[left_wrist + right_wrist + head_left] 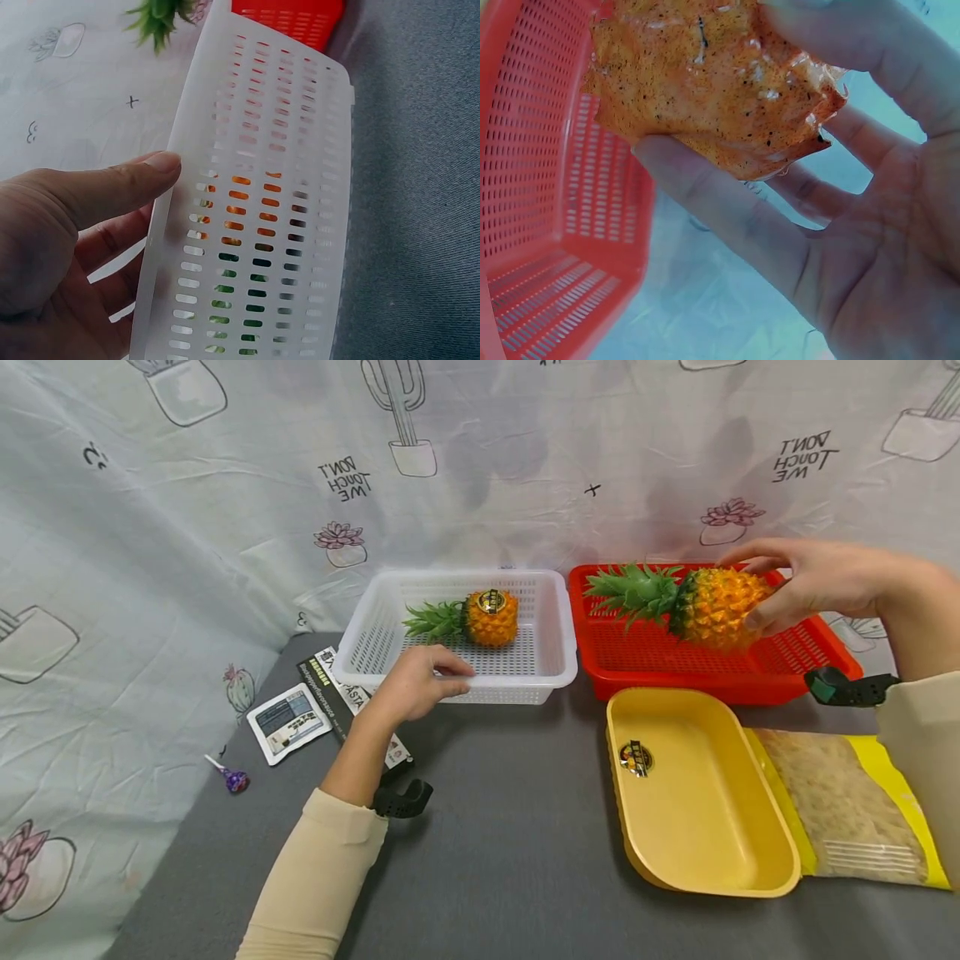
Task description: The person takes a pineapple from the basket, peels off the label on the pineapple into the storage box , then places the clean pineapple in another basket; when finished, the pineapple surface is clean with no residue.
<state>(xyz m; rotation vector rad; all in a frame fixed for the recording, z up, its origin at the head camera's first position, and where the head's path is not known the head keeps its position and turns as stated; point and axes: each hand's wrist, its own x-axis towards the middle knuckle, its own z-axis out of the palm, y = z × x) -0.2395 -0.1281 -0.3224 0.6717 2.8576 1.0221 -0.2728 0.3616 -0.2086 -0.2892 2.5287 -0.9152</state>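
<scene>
My right hand (742, 592) grips a toy pineapple (708, 607) by its orange body and holds it in the air over the red basket (780, 670), leaves pointing left. In the right wrist view the thumb and fingers (705, 195) curl round the pineapple's base (705, 75) above the red basket (555, 187). A second pineapple (491, 617) lies on its side in the white basket (558, 635). My left hand (457, 678) pinches that basket's front rim. In the left wrist view the thumb (142, 176) lies on the white basket's rim (180, 142).
A yellow tray (697, 785) sits at the front right with a yellow bag (847, 802) partly under it. Leaflets (288, 718) and a lollipop (234, 779) lie at the left on the grey table (510, 827). A printed cloth hangs behind.
</scene>
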